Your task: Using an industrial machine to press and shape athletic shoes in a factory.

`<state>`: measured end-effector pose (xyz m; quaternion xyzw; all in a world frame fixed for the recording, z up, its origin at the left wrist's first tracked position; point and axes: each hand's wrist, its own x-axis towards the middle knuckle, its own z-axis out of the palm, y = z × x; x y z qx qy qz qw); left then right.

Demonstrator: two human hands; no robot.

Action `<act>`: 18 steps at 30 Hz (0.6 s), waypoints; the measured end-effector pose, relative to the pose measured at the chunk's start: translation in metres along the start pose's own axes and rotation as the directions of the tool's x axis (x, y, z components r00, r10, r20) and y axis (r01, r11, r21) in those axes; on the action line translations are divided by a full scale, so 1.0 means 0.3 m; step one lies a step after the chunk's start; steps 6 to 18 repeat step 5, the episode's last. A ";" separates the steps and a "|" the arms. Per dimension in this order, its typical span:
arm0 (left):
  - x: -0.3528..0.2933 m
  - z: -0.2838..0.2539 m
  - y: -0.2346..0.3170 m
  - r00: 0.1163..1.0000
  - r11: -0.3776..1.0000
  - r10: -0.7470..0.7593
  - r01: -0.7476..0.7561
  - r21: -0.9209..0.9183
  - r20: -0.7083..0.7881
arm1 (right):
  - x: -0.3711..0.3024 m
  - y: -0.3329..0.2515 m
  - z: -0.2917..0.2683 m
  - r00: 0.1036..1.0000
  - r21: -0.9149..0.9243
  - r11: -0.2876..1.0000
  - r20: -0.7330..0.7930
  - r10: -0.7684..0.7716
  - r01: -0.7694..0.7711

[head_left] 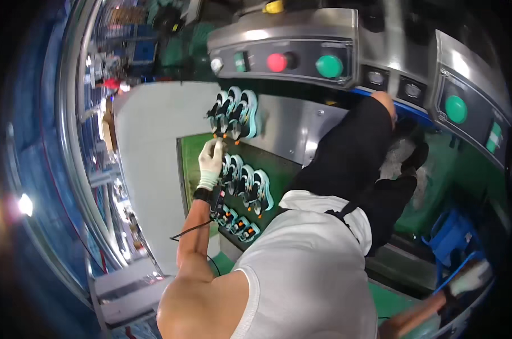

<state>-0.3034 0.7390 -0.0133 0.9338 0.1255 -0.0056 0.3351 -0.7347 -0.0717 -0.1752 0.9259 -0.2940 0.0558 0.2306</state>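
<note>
Black shoes with teal soles and orange tabs lie in rows on a green belt (189, 164). One row (236, 113) is at the far end, a second row (250, 185) in the middle, and a third row (240, 225) is closest to my body. My left hand (211, 159), in a white glove with a black wrist strap, reaches over the belt. Its fingers are curled on the leftmost shoe (226, 167) of the middle row. My right hand (469, 277), also gloved, is far off at the lower right beside a blue crate (451, 234); its grip is unclear.
A steel control panel (301, 34) with a red button (277, 62) and green buttons (329, 66) (455, 108) runs across the top. A white table surface (154, 147) lies left of the belt. My leg in black trousers (352, 152) stretches toward the machine. A cable (188, 230) hangs from my left wrist.
</note>
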 end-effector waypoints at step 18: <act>-0.187 -0.134 -0.468 0.995 0.908 -0.091 0.095 0.409 -0.030 | -0.001 -1.006 -0.274 0.951 0.797 0.521 0.283 0.121 -0.304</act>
